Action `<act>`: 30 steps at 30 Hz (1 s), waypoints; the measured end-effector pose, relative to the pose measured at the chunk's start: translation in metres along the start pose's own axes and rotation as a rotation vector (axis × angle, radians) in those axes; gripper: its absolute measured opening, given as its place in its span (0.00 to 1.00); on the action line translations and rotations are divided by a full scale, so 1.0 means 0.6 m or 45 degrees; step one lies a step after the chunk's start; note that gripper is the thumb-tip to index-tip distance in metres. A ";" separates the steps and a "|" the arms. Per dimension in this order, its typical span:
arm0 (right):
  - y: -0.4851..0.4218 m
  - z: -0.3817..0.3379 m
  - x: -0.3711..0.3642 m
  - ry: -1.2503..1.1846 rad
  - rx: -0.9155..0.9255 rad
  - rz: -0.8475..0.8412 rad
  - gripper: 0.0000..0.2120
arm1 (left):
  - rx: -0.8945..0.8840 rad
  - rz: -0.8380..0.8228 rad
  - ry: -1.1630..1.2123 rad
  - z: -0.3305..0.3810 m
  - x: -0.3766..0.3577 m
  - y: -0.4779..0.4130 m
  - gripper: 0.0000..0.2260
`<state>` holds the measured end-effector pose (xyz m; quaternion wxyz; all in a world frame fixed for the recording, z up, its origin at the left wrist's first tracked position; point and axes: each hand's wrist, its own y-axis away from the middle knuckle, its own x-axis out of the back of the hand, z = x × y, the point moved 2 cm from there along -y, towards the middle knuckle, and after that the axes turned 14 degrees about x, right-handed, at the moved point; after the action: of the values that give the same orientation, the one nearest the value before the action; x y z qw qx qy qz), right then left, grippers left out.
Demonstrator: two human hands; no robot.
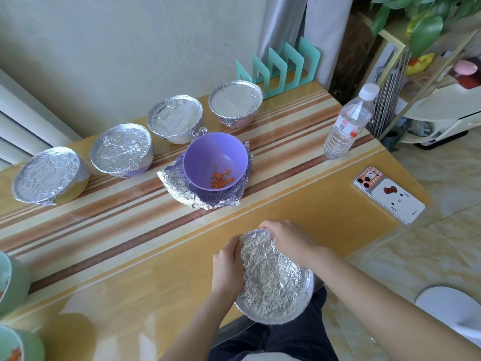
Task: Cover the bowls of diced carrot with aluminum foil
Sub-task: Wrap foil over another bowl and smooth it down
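Note:
At the table's near edge a foil-covered bowl [274, 280] is tilted toward me. My left hand [228, 267] grips its left rim and my right hand [287, 239] curls over its far rim, both pressing the foil. In the middle of the table an uncovered purple bowl [215, 160] holds a little diced carrot [221, 179] and sits on a crumpled foil sheet [182, 188]. Several foil-covered bowls stand in a row at the back, from the left one [48, 174] to the right one [235, 101].
A water bottle [347, 123] and a phone [389, 195] lie on the table's right side. A teal rack [281, 67] stands at the back. Two green bowls [10, 280] show at the left edge. The table's near edge [208, 332] runs just under the held bowl.

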<state>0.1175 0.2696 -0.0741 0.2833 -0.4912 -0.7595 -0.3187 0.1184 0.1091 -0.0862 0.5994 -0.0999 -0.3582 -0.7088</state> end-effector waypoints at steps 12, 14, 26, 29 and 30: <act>-0.026 -0.021 0.004 0.157 0.067 -0.099 0.15 | -0.053 -0.005 -0.132 -0.004 -0.008 -0.007 0.07; -0.027 -0.020 0.000 0.156 0.075 -0.090 0.14 | -0.005 -0.006 -0.099 -0.006 -0.008 -0.008 0.05; 0.004 -0.001 -0.003 -0.163 -0.005 0.125 0.12 | -0.087 0.002 -0.077 -0.001 -0.006 0.005 0.10; 0.014 0.004 -0.007 -0.206 -0.037 0.154 0.13 | -0.035 0.036 -0.044 -0.008 -0.003 0.012 0.11; 0.018 0.008 -0.010 -0.184 -0.050 0.167 0.13 | 0.002 0.064 -0.025 -0.012 -0.001 0.014 0.12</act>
<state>0.1292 0.2729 -0.0794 0.2382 -0.5671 -0.7378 -0.2781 0.1285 0.1050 -0.0884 0.6138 -0.1153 -0.3618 -0.6921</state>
